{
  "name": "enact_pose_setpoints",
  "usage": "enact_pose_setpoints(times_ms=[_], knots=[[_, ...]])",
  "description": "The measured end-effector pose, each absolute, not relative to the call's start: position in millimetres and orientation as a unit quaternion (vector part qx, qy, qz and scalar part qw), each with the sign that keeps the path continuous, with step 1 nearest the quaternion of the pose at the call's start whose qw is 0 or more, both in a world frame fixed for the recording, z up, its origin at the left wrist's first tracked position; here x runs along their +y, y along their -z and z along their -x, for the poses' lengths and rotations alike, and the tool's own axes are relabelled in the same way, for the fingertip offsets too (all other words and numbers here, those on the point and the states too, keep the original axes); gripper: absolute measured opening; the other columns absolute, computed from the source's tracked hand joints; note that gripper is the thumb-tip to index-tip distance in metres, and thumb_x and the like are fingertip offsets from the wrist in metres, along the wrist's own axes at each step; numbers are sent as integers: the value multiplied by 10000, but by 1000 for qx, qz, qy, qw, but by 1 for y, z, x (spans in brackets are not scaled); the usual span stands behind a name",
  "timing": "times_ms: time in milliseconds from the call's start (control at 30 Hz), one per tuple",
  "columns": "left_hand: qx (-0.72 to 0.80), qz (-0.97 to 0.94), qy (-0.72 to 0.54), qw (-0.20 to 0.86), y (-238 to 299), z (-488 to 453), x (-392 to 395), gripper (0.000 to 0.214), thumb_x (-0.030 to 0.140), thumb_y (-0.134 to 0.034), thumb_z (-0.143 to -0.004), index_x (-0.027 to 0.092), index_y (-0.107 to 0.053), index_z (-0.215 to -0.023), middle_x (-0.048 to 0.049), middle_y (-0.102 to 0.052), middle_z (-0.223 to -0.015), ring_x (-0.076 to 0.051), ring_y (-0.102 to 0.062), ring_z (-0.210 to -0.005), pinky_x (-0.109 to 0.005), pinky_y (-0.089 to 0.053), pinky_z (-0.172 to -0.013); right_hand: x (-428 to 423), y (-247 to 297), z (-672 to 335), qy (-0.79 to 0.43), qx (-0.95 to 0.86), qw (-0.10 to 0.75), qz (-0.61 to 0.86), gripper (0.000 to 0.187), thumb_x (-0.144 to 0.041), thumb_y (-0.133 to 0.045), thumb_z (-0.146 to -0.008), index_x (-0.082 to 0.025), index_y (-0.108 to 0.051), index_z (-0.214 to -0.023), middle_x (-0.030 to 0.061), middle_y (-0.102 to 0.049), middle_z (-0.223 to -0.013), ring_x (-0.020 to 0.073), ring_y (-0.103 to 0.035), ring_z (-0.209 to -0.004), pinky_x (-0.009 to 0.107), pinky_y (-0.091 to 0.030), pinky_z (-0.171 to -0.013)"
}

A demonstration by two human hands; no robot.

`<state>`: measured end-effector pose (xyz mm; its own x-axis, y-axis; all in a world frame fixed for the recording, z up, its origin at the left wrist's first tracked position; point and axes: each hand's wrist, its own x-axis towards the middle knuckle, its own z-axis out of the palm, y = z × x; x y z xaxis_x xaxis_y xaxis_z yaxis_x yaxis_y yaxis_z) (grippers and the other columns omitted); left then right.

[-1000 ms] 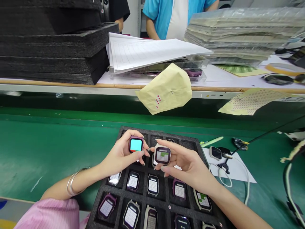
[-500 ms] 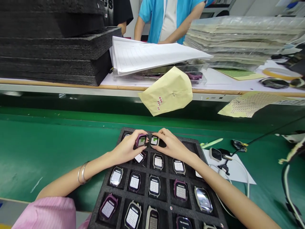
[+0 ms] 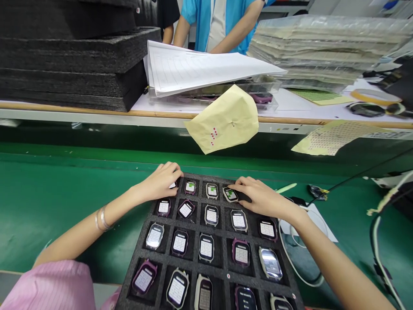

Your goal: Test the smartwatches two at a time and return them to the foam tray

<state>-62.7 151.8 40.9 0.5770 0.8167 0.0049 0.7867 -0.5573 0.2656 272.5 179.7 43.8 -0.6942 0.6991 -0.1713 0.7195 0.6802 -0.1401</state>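
A black foam tray (image 3: 222, 254) with rows of pockets lies on the green belt in front of me, each pocket holding a smartwatch body with a lit screen. My left hand (image 3: 161, 181) is curled over the watch in the far left corner pocket (image 3: 173, 185). My right hand (image 3: 261, 198) rests on the far row, fingers pinched on a white-cased watch (image 3: 230, 194) with a green patch on its screen. Two more watches (image 3: 190, 187) (image 3: 212, 190) sit between my hands in the far row.
Green conveyor belt (image 3: 64, 198) runs left and right. White paper, cables and a charger lie right of the tray (image 3: 309, 215). A shelf beyond holds stacked black foam trays (image 3: 71, 60), a sheaf of papers (image 3: 200, 69), bagged stacks (image 3: 322, 47) and a yellow sheet (image 3: 226, 120). Another person in blue stands behind.
A second ago I held one watch up in each hand. Both hands went down and forward to the tray's far row, then spread apart, left to the corner, right to the fourth pocket.
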Motion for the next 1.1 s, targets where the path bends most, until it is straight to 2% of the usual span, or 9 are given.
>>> enact_pose_setpoints(times_ms=[200,433,533,633,700,767,867,1000,1100], knots=[[494,-864,11,99,-43,83,152,207,189,-619,-800,138,-624,-1000,-109,-561,-990,-276,-504,-936,-375,-415,-808,185,-45,-264,105,913,45,-391,401,-164,-708,-752,-161,-673,-1151,133,-567,-965,365,-572,-920,460,-459,-764],[534,-839,-8,106,-28,65,160,254,283,-732,-757,79,-629,-867,-195,-565,-985,-392,-508,-1010,-496,-442,-824,192,-43,-275,203,897,-31,-391,356,-343,-696,-793,-171,-615,-1094,112,-600,-1092,298,-602,-1012,403,-509,-851],[533,-831,-50,149,-26,70,162,232,259,-756,-718,113,-626,-843,-158,-577,-993,-363,-546,-1006,-479,-462,-847,188,-49,-276,357,832,-128,-405,407,-424,-716,-794,-183,-579,-1093,100,-641,-1095,263,-635,-992,400,-512,-902],[524,-820,-105,205,-30,76,162,288,375,-709,-762,133,-620,-889,-139,-587,-1083,-293,-609,-959,-422,-505,-832,175,-63,-267,577,682,-234,-384,545,-322,-805,-731,-192,-551,-1195,97,-661,-1070,242,-665,-919,422,-524,-890],[513,-793,-166,284,-37,74,159,346,441,-622,-830,130,-605,-983,-140,-620,-1097,-252,-650,-926,-378,-535,-798,163,-74,-255,645,609,-288,-362,603,-246,-821,-708,-210,-556,-1250,89,-647,-1095,196,-664,-825,368,-555,-791],[475,-705,-269,453,-46,65,154,384,445,-602,-849,124,-589,-1059,-145,-669,-1069,-233,-677,-909,-342,-552,-760,154,-84,-241,664,559,-350,-352,552,-195,-831,-671,-206,-624,-1182,75,-626,-1081,137,-616,-713,266,-544,-615],[339,-492,-403,693,-64,45,144,418,398,-734,-755,125,-625,-1053,-155,-703,-1071,-201,-678,-862,-276,-543,-699,145,-93,-221,666,509,-411,-359,478,-144,-813,-654,-195,-635,-1095,48,-620,-946,98,-519,-611,174,-418,-415],[244,-362,-435,788,-78,22,129,424,228,-827,-641,132,-663,-1021,-129,-717,-1018,-133,-635,-782,-200,-494,-668,138,-94,-207,676,486,-403,-380,514,-109,-765,-679,-195,-553,-1140,46,-643,-903,78,-438,-535,150,-332,-358],[256,-314,-422,811,-79,16,119,390,114,-800,-621,148,-653,-981,-96,-707,-950,-116,-605,-730,-189,-457,-634,132,-90,-206,682,495,-390,-371,622,-124,-760,-671,-194,-521,-1241,62,-644,-937,112,-492,-594,175,-383,-386]])
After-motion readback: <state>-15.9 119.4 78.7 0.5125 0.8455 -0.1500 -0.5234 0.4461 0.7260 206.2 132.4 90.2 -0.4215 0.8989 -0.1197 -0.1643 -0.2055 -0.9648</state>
